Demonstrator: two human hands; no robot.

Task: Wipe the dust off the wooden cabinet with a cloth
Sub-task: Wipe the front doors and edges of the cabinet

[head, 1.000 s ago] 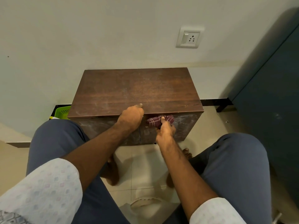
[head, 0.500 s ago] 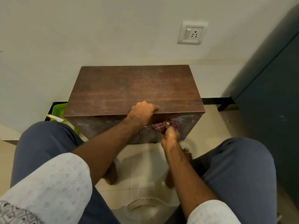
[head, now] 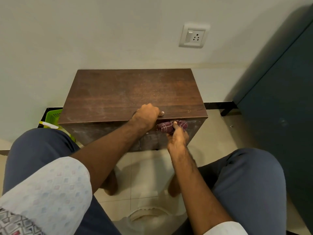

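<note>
The wooden cabinet [head: 132, 92] stood against the wall, and the person sat in front of it with a knee on either side. The left hand [head: 146, 116] lay on the front edge of the cabinet's top, its fingers curled down over that edge as if gripping it to brace the piece. The right hand [head: 177, 138] held the bunched maroon checked cloth [head: 166, 127], fingers closed round it, and pressed it to the upper part of the cabinet's front, just under the top and right of the seam between the doors. The job looked well short of done. Pale streaks and specks showed on the cabinet's top, and greyish smears marked the front left of the seam and beyond the cloth. The sides could not be judged from here.
</note>
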